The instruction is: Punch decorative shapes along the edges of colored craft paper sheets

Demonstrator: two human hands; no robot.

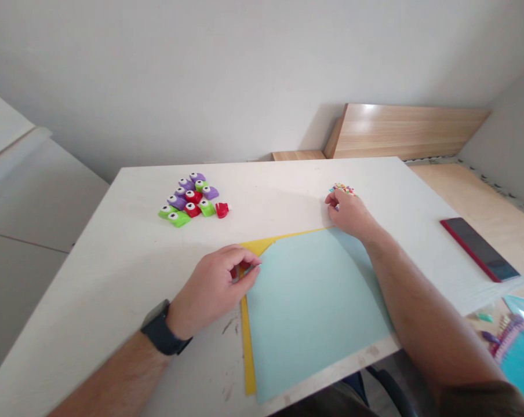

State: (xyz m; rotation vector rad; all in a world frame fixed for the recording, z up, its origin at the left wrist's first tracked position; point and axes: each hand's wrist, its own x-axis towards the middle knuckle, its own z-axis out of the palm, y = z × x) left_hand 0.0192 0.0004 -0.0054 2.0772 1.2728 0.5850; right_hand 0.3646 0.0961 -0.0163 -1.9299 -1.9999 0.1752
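Observation:
A light blue sheet of paper lies on a yellow sheet, whose left and top edges show. My left hand is over the upper left corner of the sheets. Its thumb and forefinger are pinched together, and I cannot make out what is between them. Farther off, my right hand reaches to a small heap of tiny coloured pieces. Its fingers are curled together at the near side of the heap; whatever they hold is too small to name.
Several purple, green and red paper punches stand grouped at the back left of the white table. One red punch lies slightly apart. A red-edged phone rests near the right edge, with a wooden headboard behind.

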